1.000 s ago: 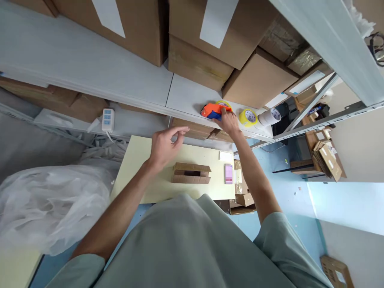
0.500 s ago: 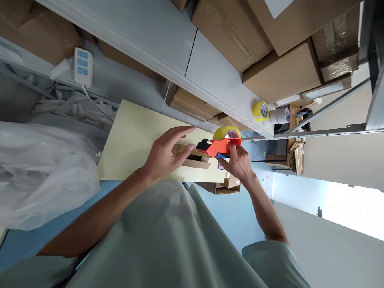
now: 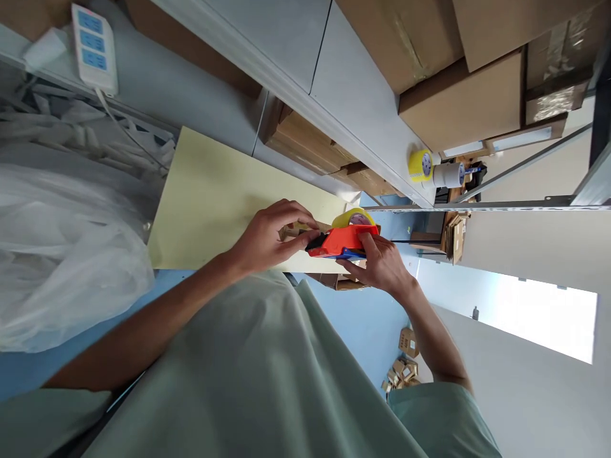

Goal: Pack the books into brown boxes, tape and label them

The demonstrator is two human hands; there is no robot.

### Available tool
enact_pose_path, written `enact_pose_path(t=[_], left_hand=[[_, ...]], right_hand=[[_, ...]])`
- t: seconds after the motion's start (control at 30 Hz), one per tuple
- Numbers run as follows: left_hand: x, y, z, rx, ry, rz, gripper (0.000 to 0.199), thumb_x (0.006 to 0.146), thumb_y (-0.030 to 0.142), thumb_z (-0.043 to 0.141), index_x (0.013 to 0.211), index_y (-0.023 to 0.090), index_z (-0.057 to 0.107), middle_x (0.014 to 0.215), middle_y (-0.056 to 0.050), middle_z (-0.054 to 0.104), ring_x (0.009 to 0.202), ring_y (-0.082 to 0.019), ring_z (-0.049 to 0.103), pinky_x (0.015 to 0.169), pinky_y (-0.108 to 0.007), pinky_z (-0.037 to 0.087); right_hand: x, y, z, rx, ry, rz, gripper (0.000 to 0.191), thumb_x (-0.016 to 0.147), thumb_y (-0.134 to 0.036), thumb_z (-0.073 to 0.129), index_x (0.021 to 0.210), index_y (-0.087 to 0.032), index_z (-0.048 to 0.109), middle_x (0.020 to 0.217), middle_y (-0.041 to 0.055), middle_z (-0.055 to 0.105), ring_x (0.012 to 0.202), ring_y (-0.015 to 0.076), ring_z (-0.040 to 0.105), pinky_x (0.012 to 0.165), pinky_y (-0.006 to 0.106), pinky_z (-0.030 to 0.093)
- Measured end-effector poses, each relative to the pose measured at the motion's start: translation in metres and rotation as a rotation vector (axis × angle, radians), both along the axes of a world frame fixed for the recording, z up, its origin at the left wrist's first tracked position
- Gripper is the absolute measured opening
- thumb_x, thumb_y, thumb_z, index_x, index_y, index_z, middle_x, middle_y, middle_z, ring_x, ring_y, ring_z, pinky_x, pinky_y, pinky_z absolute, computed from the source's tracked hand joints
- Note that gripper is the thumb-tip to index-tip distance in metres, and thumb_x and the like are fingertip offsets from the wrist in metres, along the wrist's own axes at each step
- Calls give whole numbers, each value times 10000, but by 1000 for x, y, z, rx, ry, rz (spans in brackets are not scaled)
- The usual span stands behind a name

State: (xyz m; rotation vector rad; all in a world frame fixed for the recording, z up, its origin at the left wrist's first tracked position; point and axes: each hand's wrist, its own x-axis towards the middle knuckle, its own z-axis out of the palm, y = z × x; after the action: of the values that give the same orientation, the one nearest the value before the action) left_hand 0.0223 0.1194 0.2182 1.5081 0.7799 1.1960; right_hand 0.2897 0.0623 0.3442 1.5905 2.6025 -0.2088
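Note:
A red tape dispenser (image 3: 342, 240) with a roll of yellow tape (image 3: 353, 218) on it is held in my right hand (image 3: 382, 264), fingers wrapped round its handle side. Blue shows along its lower edge. My left hand (image 3: 270, 238) reaches in from the other side, thumb and fingertips closed at the dispenser's black front end. Whether a tape end lies between those fingertips is too small to tell. Behind the hands, a small cardboard box (image 3: 324, 226) on the pale yellow board (image 3: 205, 197) is mostly hidden.
Above the board runs a grey shelf (image 3: 272, 38) with cardboard boxes (image 3: 461, 108), a yellow tape roll (image 3: 421, 165) and a white roll (image 3: 449, 175). A power strip (image 3: 95, 51) and clear plastic bags (image 3: 71, 254) lie to the left. More boxes (image 3: 403, 369) stand on the blue floor.
My left hand has moved from apart to the dispenser's black end, its fingers closing there. The dispenser has shifted slightly left and tilted in my right hand. The camera view has shifted.

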Motion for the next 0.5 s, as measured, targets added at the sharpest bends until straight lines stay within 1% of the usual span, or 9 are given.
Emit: enact_pose_path(t=[0.1, 0.17, 0.27, 0.33, 0.4, 0.5], left_hand=[[-4, -2, -2, -72, -16, 16, 292, 1029, 535, 738, 1058, 255, 814, 1015, -40, 834, 867, -181, 773, 814, -302, 648], [-6, -3, -3, -119, -18, 0, 335, 1026, 574, 742, 1074, 250, 817, 1006, -42, 831, 857, -177, 772, 812, -291, 648], [-11, -4, -3, -160, -38, -49, 376, 1023, 609, 738, 982, 243, 813, 943, -39, 813, 828, -172, 761, 783, -278, 640], [-13, -3, -7, -200, -56, -68, 384, 1016, 605, 745, 942, 233, 806, 892, -33, 797, 792, -169, 745, 754, -278, 629], [-12, -4, -17, -271, -76, -71, 374, 1008, 583, 751, 940, 219, 808, 853, -29, 786, 757, -166, 726, 726, -282, 616], [-4, -9, -39, -451, -122, -76, 370, 979, 563, 754, 945, 199, 813, 854, -41, 791, 747, -175, 716, 715, -301, 606]], right_hand=[[-9, 2, 4, -63, -16, -19, 714, 1064, -735, 634, 1537, -208, 541, 1010, 131, 821, 881, 313, 812, 741, 436, 686], [-14, 4, 6, -91, -30, -20, 726, 1048, -764, 637, 1513, -211, 563, 997, 124, 820, 866, 307, 806, 728, 430, 675], [-18, 8, 8, -121, -45, -19, 680, 1043, -770, 638, 1445, -222, 612, 941, 96, 809, 822, 288, 791, 702, 413, 654], [-21, 11, 7, -141, -58, -33, 671, 1034, -786, 639, 1402, -225, 640, 909, 84, 802, 794, 280, 782, 675, 398, 631], [-26, 15, 5, -174, -97, -78, 701, 1008, -835, 637, 1365, -233, 665, 892, 80, 801, 766, 281, 775, 647, 384, 599], [-40, 22, 1, -298, -231, -207, 730, 986, -886, 622, 1327, -245, 693, 878, 80, 805, 746, 288, 772, 623, 358, 536]])
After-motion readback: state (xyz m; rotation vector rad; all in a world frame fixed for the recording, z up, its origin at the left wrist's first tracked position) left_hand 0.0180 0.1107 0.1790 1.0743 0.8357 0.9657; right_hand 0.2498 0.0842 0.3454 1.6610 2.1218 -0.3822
